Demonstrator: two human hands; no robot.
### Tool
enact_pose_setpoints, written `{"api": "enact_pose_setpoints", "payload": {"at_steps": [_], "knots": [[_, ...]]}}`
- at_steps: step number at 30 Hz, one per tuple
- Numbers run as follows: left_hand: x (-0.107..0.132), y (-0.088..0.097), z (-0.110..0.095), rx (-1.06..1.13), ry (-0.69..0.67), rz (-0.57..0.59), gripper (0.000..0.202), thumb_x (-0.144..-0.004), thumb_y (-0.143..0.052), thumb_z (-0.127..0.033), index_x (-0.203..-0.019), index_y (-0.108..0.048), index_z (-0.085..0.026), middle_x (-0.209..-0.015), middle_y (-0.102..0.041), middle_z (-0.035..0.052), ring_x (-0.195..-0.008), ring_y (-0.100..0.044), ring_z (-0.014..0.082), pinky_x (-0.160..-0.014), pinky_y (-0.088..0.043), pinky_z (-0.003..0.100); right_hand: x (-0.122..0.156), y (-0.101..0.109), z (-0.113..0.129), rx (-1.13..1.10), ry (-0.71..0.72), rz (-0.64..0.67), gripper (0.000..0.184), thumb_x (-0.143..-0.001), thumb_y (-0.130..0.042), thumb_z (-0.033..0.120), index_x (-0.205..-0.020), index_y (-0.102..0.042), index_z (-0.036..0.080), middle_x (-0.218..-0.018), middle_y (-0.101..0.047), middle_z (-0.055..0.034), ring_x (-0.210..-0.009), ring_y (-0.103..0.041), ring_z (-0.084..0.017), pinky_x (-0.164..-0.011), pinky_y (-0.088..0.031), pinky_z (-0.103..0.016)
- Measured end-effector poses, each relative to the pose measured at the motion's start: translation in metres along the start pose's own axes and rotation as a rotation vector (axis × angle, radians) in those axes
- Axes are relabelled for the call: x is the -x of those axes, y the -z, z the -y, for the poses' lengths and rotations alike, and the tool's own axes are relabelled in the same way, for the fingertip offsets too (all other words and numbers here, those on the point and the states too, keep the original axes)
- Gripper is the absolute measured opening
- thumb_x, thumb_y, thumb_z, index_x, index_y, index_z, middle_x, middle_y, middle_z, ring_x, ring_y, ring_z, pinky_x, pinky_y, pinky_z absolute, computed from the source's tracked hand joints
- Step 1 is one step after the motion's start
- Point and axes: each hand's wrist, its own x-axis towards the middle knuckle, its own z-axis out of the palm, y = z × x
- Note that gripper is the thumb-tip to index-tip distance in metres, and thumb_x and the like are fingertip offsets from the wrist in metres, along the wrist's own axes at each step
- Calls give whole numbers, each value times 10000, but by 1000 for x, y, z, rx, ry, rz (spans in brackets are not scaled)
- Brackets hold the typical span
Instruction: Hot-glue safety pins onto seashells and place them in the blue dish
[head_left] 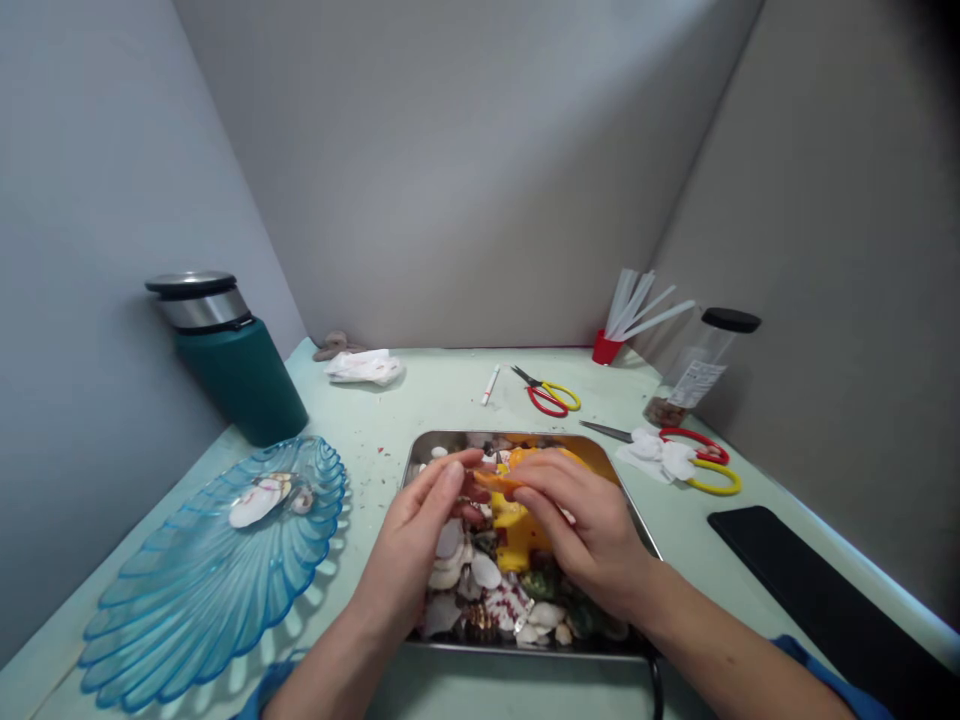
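Observation:
Both my hands meet over a steel tray (pixel 417 462) filled with several mixed seashells (pixel 480 585). My left hand (pixel 420 545) and my right hand (pixel 577 520) are closed together on a flat orange shell (pixel 496 481), pinched between the fingertips of both. A yellow object (pixel 517 535) lies in the tray just under my fingers. To the left sits a blue shell-shaped glass dish (pixel 202 580) with a few pale shells (pixel 259 497) in it.
A green flask with a steel lid (pixel 229 360) stands at the back left. Crumpled tissue (pixel 364 367), a small white tube (pixel 490 385), two pairs of red-and-yellow scissors (pixel 551 397) (pixel 701 462), a red cup of white sticks (pixel 626 325), a clear jar (pixel 697 370) and a black phone (pixel 810 590) lie around.

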Motion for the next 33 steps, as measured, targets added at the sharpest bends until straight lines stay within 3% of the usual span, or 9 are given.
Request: {"api": "enact_pose_setpoints", "payload": {"at_steps": [5,8,11,15,20,33], "knots": [[1,-2,-4,-27,-55,-15,174,-722,-720,-252,-880,-709,-181,-899,-712,37,-868,-635,181,-788,-483,264,-3,0,-3,-96,-157,79,201,-949,-408,178,-909,-605,182,-822,-621,-45,-792,-572,-171,-721,-461,-307],[0,-1,-4,-56,-74,-32,129,-736,-704,-253,-834,-717,-169,-908,-707,46,-864,-634,190,-784,-484,278,-3,-1,-2,-106,-162,86,145,-928,-465,184,-998,-593,189,-896,-619,-51,-827,-569,-174,-743,-461,-312],[-1,1,-2,-161,-135,-7,114,-756,-685,-251,-832,-720,-173,-903,-694,47,-859,-625,184,-785,-475,274,-2,-1,-2,-120,-147,40,230,-897,-528,187,-1124,-559,190,-986,-603,-71,-877,-561,-185,-763,-465,-325],[0,1,0,-363,-282,59,93,-777,-663,-217,-846,-718,-189,-903,-682,38,-889,-610,173,-825,-449,262,-2,-2,0,-111,-60,16,127,-890,-535,158,-989,-607,192,-893,-629,-51,-844,-558,-187,-760,-440,-340],[2,1,2,-379,-237,30,122,-774,-666,-232,-890,-672,-197,-878,-680,24,-845,-614,170,-782,-465,263,-4,-1,0,-117,-83,11,89,-888,-531,142,-861,-602,187,-800,-625,-35,-772,-543,-179,-718,-416,-336],[1,7,-2,-397,-301,136,116,-837,-594,-223,-765,-676,-185,-793,-656,9,-763,-603,144,-723,-456,236,-4,1,0,-144,-65,103,125,-901,-482,151,-821,-573,183,-764,-596,-29,-749,-520,-173,-736,-394,-341]]}}
